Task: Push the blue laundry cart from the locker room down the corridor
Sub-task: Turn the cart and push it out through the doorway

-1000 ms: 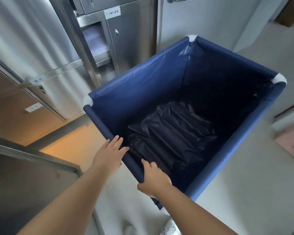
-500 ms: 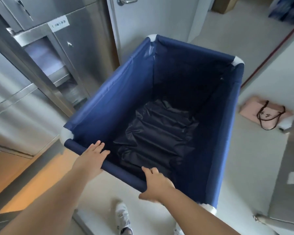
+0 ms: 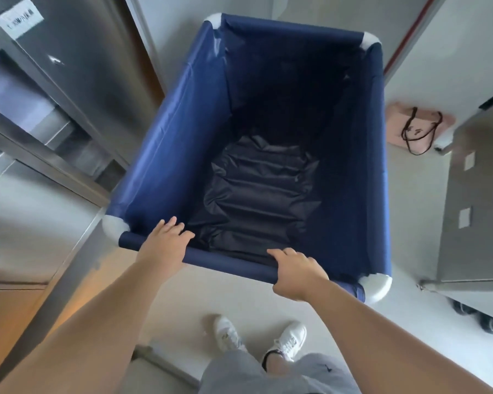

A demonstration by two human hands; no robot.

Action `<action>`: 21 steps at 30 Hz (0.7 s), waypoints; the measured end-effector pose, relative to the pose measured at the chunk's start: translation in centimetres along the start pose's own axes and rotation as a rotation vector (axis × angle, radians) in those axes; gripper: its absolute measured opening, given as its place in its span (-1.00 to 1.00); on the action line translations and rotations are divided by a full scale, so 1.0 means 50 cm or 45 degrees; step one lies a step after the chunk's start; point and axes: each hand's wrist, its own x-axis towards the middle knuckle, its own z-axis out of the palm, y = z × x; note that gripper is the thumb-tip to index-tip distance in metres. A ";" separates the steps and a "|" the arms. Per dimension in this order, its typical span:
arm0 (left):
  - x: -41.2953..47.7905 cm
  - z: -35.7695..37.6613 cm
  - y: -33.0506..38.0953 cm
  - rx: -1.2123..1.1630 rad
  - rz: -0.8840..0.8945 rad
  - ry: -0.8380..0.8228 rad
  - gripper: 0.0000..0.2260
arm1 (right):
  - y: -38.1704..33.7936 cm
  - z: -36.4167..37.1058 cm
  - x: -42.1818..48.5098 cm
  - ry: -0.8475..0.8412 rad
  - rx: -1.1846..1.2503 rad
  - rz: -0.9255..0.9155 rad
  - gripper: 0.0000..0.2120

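The blue laundry cart [image 3: 168,132] fills the middle of the head view, a deep fabric bin with white corner caps and a dark crumpled liner at its bottom. Both hands hold its near rim bar. My left hand [image 3: 165,244] lies over the bar near the left corner, fingers draped into the bin. My right hand [image 3: 298,273] is wrapped around the bar further right. My white shoes stand just behind the cart.
Stainless steel lockers [image 3: 54,89] run close along the cart's left side. A steel cabinet on castors [image 3: 475,211] stands to the right. A pink bag with dark straps [image 3: 416,126] lies on the pale floor beyond it. A doorway opens past the cart's far end.
The cart has swung round to the right, away from the lockers, and now points straight ahead at the doorway. Both hands kept hold of the rim. My feet came into view.
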 end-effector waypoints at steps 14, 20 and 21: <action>0.103 -0.057 0.082 -0.019 0.144 0.109 -0.64 | 0.131 -0.107 0.052 -0.024 -0.004 0.048 -0.29; 0.156 -0.078 0.032 -0.058 0.288 0.128 -0.64 | 0.107 -0.135 0.083 0.024 0.031 0.102 -0.26; 0.162 -0.082 0.023 -0.056 0.291 0.127 -0.64 | 0.100 -0.141 0.091 0.027 0.037 0.112 -0.25</action>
